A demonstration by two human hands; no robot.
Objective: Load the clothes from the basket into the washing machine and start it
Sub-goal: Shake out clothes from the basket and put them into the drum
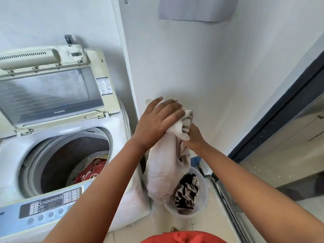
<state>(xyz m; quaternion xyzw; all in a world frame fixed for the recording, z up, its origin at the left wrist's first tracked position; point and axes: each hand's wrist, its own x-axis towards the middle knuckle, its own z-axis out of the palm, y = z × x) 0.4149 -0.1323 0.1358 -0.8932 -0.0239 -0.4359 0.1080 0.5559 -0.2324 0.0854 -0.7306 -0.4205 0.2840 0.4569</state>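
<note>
- We see 2 bare hands holding up 1 pale cream garment [166, 165], a soft, limp cloth that hangs in a long wrinkled fold, its lower end dipping to the rim of the basket [204, 193].
- The left hand [157, 121] lies over the bunched top of the garment, fingers spread and curved across the cloth.
- The right hand [193, 135] grasps the same bunched top from the other side, fingers curled into the fabric.
- The basket is round, of translucent white plastic, standing on the floor just right of the washing machine [57, 155]; inside lies a crumpled black-and-white patterned cloth [186, 192].
- The machine is a top loader with a white, rounded plastic body. Its lid [50, 92] stands raised, a yellowed cream frame round a dusty grey window.
- In the round drum [70, 160], dark inside with a grey ring, lies a red patterned cloth [91, 171].
- A white sticker [104, 85] with small black print sits on the lid frame; we cannot read it, nor the word along the window's edge.
- The control panel [47, 206] is pale blue with round buttons and a dark strip of small markings, too small to read.
</note>
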